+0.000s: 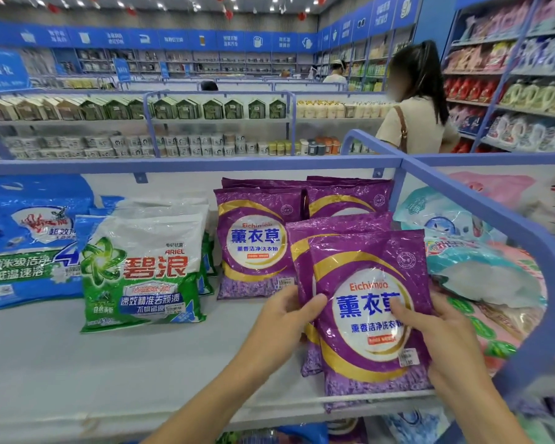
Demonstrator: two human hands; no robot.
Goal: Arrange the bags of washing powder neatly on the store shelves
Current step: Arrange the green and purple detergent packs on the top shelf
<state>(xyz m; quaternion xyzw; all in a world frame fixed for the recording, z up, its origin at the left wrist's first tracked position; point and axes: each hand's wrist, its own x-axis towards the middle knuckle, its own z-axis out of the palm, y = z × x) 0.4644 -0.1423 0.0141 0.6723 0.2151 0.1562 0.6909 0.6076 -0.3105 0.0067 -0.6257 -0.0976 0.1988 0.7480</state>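
Both my hands hold a purple bag of washing powder (370, 318) upright at the front right of the white shelf (77, 373). My left hand (284, 318) grips its left edge with the thumb on the front. My right hand (442, 334) grips its right side, thumb across the label. A second purple bag (305, 248) stands right behind it. More purple bags (253, 241) lean in rows at the back. A green and white bag (141, 270) stands to the left, with blue bags (29, 241) beyond it.
A blue rail (481, 225) divides this shelf from a bin of teal and pink bags (468, 264) on the right. A person (417, 100) stands in the aisle beyond. Other shelves with goods fill the background. A lower shelf shows under the front edge.
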